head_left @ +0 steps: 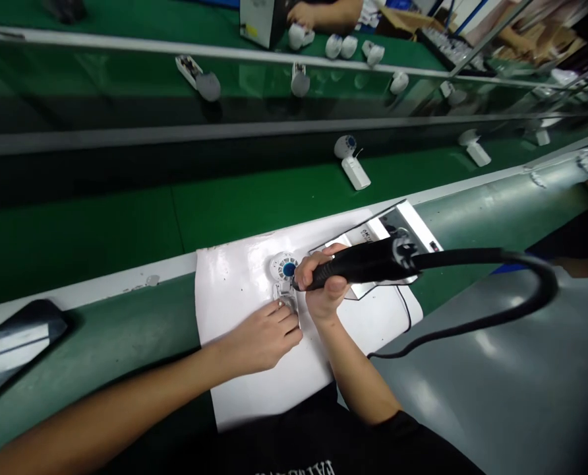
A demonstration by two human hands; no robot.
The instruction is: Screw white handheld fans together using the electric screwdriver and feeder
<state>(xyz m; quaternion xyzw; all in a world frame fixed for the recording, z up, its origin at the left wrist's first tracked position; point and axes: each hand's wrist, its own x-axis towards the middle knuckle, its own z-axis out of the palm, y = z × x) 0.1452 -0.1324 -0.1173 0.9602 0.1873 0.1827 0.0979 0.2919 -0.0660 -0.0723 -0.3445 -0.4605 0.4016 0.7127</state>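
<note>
My right hand (321, 284) is wrapped around a black electric screwdriver (366, 262), held almost level with its tip pointing left. A thick black cable runs from its back end to the right. Below the tip lies a white plastic device (283, 267) with a round head and a blue vented centre. My left hand (262, 335) is closed on the device's handle part, pressing it against the white sheet (244, 389). The fingers cover much of that handle. Whether the screwdriver tip touches the device is hard to make out.
Behind my right hand stands a white screw feeder box (412, 227). A green conveyor belt (254, 204) carries similar white devices, one (352, 163) close by. A dark glossy tray (20, 346) lies at left. Across the line, a co-worker's hand (304, 14) is near white parts.
</note>
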